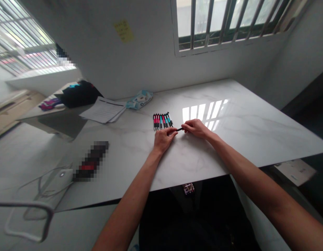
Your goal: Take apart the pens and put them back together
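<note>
The white marble table runs from the wall to a near edge under both forearms; its right half is bare, with window glare. At the far left lie a dark bag, papers with print too small to read, and a blue packet whose label is illegible. The yellow note on the wall is unreadable too. A row of pens lies just beyond the hands. The left hand and right hand each pinch one end of a dark pen, level, just above the table.
</note>
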`<act>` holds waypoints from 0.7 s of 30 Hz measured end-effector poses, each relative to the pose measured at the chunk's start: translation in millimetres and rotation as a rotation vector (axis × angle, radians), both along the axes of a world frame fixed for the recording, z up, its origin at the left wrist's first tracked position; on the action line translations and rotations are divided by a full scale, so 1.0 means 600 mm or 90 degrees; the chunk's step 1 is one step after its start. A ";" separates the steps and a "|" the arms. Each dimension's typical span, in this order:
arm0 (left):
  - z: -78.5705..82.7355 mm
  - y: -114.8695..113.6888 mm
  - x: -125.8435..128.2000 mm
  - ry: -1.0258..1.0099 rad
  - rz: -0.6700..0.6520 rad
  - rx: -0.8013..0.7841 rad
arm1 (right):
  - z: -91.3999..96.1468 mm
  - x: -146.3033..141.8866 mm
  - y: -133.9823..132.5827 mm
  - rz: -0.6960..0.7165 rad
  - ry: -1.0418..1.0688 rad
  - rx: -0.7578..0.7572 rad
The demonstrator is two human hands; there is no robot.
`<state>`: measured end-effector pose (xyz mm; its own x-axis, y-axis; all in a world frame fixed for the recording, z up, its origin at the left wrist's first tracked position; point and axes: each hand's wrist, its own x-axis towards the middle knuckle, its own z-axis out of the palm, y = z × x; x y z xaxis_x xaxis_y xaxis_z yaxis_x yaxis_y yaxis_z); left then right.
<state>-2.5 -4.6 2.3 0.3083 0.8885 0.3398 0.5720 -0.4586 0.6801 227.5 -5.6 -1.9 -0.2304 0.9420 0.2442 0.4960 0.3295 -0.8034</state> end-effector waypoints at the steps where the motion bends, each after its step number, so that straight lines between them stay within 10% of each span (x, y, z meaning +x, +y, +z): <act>1: 0.000 -0.001 0.000 0.001 -0.002 0.004 | 0.000 -0.001 0.000 -0.008 -0.016 -0.001; 21: 0.000 -0.001 -0.001 0.041 0.009 0.034 | 0.002 0.003 -0.002 0.010 0.048 -0.017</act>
